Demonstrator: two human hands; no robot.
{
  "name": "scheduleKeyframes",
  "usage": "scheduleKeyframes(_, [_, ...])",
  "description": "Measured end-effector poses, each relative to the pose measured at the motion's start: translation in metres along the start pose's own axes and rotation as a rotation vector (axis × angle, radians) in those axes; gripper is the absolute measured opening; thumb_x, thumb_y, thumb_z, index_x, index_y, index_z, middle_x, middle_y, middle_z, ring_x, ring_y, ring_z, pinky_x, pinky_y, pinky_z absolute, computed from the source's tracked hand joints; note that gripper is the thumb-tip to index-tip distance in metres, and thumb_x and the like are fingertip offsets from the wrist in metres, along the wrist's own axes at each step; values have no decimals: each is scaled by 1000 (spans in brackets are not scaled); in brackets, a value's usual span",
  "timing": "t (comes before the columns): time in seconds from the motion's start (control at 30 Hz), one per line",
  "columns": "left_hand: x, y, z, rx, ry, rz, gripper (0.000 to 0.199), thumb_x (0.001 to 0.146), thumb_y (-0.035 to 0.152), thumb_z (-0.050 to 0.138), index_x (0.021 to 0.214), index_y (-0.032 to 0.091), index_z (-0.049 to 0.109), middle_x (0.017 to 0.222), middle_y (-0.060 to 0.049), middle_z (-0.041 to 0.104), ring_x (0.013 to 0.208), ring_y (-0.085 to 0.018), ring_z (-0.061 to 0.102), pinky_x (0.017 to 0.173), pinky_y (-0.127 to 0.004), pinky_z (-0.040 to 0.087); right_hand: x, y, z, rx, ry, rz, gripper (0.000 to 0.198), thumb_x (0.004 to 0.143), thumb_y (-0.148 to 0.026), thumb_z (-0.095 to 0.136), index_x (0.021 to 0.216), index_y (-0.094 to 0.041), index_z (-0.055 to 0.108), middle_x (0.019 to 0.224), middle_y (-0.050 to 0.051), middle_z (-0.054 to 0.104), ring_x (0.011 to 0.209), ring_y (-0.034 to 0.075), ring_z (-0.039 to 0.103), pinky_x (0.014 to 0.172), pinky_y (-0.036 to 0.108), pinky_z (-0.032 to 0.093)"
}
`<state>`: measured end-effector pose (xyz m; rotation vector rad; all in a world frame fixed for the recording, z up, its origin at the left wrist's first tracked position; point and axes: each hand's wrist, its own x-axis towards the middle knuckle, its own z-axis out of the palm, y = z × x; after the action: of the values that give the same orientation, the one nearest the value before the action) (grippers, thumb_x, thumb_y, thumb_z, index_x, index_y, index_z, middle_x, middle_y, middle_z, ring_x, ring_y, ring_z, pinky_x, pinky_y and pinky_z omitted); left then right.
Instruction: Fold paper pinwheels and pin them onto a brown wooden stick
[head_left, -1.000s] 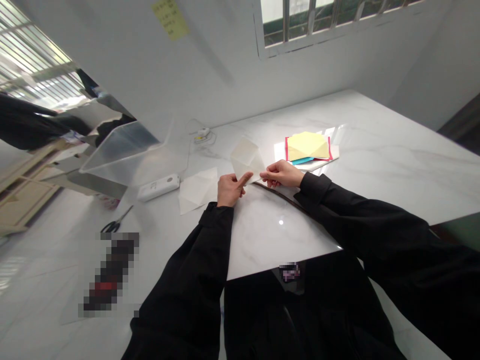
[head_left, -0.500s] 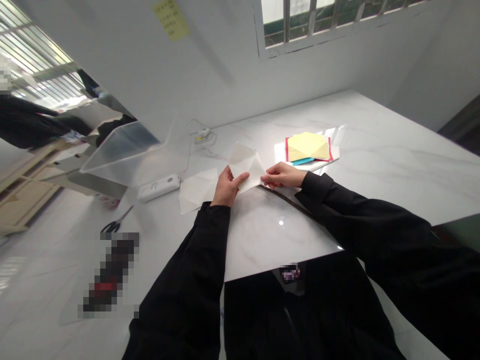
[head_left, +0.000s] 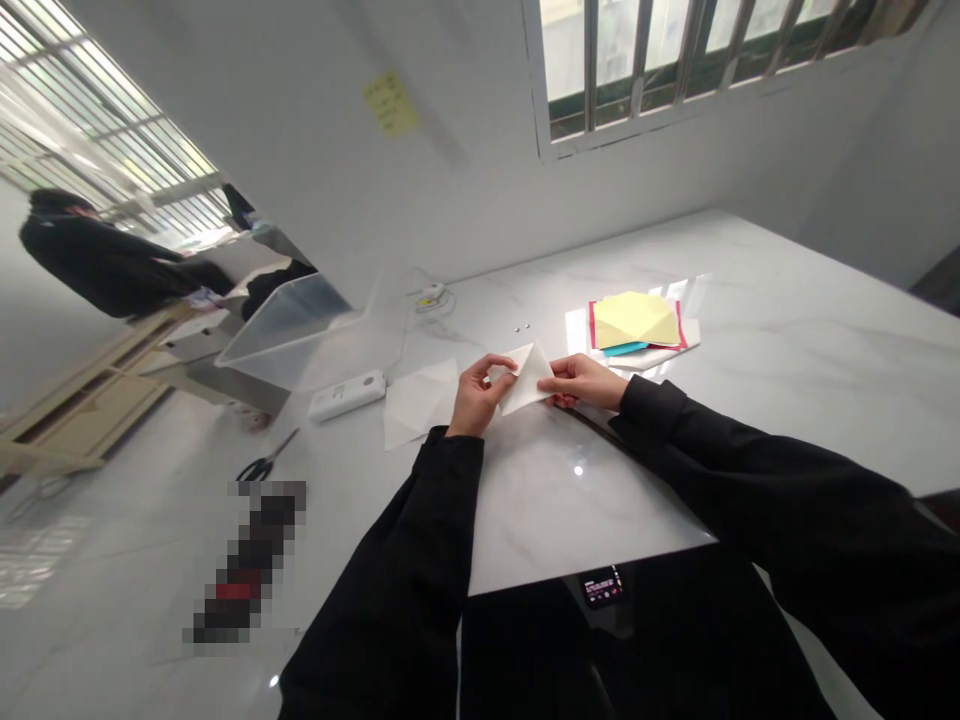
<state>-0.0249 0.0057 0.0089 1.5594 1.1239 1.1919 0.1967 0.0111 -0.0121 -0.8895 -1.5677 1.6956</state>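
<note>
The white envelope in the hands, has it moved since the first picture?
Yes: the white envelope has come nearer the wearer, sitting lower in view against the yellow envelope.

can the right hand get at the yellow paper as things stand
Probably yes: the yellow paper lies on top of the pile, close beyond the right hand, with nothing visible in between, though that hand would first have to release the white paper.

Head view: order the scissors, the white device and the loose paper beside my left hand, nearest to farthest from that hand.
From your left hand:
1. Loose paper: just left of it, flat on the table.
2. White device: left of the paper.
3. Scissors: farthest left, closer to your side.
</note>
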Motion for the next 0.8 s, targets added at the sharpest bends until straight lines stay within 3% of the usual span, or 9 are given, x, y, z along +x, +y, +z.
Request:
scheduleKeyframes(0.13, [-4,8,3,88,-19,16,26,81,43,74,87,17,75,81,0,66,53,-7,42,46,-21,29,0,-1,2,12,24,24,24,87,-36,76,93,-14,71,69,2,70,55,9,54,51,22,43])
scheduleKeyframes(0.23, [-5,6,5,86,21,-28,36,80,51,78,86,16,76,77,-1,67,54,-9,47,47,-22,33,1,0,2,19,23,29,23,88,-35,76,93,-13,71,68,2,70,54,9,55,51,22,43])
scheduleKeyframes(0.33, [-4,3,5,36,30,-77,41,76,52,82,97,17,77,78,-1,68,56,-11,52,49,-22,39,1,0,3,25,11,35,24,88,-35,76,93,-13,70,70,3,70,55,9,55,53,22,44])
scheduleKeyframes(0.47, [-3,3,4,-55,16,-27,57,76,52,84,122,21,71,105,-5,73,77,-16,65,66,-25,52,1,0,3,29,-9,24,27,86,-38,78,91,-12,70,72,4,72,56,9,56,55,23,45])
scheduleKeyframes(0.57, [-2,3,4,-39,15,22,71,70,48,90,132,22,65,120,-7,70,94,-19,67,78,-26,55,0,-1,2,15,-27,26,28,84,-39,79,90,-13,71,74,5,72,57,9,56,55,23,45])
scheduleKeyframes(0.8, [-1,1,4,58,111,1,44,74,52,85,93,15,72,82,-2,67,69,-14,57,61,-23,46,0,-3,2,-122,-92,33,36,82,-46,78,91,-13,71,70,2,69,53,8,50,52,23,38])
